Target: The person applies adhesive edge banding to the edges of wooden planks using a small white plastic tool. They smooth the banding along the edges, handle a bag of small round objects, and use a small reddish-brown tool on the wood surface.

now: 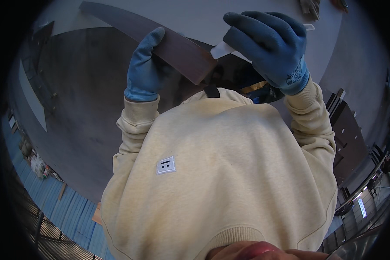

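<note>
My left hand [146, 67], in a blue work glove, grips a long, dark brown flat board [177, 51] by its edge, thumb on top. The board slants from the far left down toward my chest. In my gloved right hand [271, 47] is a slim white tool [222, 50], possibly a scraper. Its wider, flat end sticks out on the left and meets or nearly meets the near end of the board. A thin white tip shows past the other side of the hand. My fingers hide the middle of the tool.
A pale work surface [229, 21] stretches beyond my hands, with a greyish glove [310, 8] at its far right. Dark panels [349, 134] stand at the right. Bluish ribbed sheeting [69, 216] and a clear plastic bag [38, 167] appear at the lower left.
</note>
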`<state>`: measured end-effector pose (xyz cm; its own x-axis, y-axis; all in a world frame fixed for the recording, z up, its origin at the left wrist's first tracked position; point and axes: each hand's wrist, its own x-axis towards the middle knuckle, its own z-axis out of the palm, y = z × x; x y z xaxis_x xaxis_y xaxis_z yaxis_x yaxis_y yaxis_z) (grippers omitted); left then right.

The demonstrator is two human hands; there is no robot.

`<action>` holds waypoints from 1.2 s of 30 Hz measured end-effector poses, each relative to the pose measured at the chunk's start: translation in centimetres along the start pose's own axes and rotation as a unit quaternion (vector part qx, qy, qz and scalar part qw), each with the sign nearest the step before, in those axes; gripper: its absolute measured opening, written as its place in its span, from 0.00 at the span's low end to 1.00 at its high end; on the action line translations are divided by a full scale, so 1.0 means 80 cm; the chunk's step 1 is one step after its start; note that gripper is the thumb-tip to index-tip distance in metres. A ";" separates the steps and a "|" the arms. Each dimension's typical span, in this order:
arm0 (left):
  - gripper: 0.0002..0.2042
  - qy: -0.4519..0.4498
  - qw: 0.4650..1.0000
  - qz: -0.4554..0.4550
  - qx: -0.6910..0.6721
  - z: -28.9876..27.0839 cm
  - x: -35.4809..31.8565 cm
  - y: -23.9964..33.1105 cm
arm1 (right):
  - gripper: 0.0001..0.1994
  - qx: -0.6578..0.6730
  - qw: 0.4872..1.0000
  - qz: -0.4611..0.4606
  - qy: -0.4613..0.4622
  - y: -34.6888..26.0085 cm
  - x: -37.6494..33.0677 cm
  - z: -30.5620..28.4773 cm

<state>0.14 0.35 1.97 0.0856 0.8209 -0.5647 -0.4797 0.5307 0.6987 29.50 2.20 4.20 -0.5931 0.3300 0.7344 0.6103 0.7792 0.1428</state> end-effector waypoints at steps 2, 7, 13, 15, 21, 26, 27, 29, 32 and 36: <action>0.20 -0.016 1.000 -0.011 -0.012 0.002 0.001 0.001 | 0.19 -0.006 1.000 -0.006 -0.029 -0.002 -0.004 0.003; 0.18 -0.019 1.000 -0.007 -0.018 0.011 -0.001 0.011 | 0.18 -0.046 0.993 0.019 -0.103 0.011 -0.029 0.003; 0.15 -0.013 0.999 -0.032 -0.038 0.028 0.011 0.041 | 0.19 -0.033 0.978 0.115 -0.173 0.027 -0.045 0.000; 0.14 -0.027 0.997 -0.053 -0.043 0.033 0.019 0.051 | 0.20 -0.007 0.979 0.139 -0.148 0.029 -0.039 0.004; 0.12 -0.053 0.994 -0.096 -0.007 0.040 0.058 0.082 | 0.20 0.067 0.978 0.185 -0.070 0.029 -0.002 0.034; 0.13 -0.091 0.989 -0.112 -0.022 0.036 0.085 0.088 | 0.17 0.033 0.983 0.173 -0.060 0.029 0.011 0.050; 0.13 -0.087 0.989 -0.119 -0.017 0.036 0.089 0.087 | 0.17 0.023 0.983 0.166 -0.075 0.031 0.010 0.052; 0.14 -0.111 0.989 -0.098 0.005 0.035 0.096 0.087 | 0.16 0.009 0.979 0.166 -0.114 0.038 0.007 0.054; 0.18 -0.123 0.983 -0.130 -0.029 0.039 0.092 0.082 | 0.15 0.017 0.979 0.152 -0.135 0.046 -0.007 0.053; 0.18 -0.103 0.985 -0.124 -0.057 0.054 0.087 0.081 | 0.15 -0.064 0.979 0.105 -0.160 0.083 -0.031 0.052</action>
<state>1.39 10.39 4.45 0.3828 0.7005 -0.6023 -0.5156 0.7030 0.4899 32.89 8.79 0.55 -0.5684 0.6421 0.5145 0.7853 0.6098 0.1065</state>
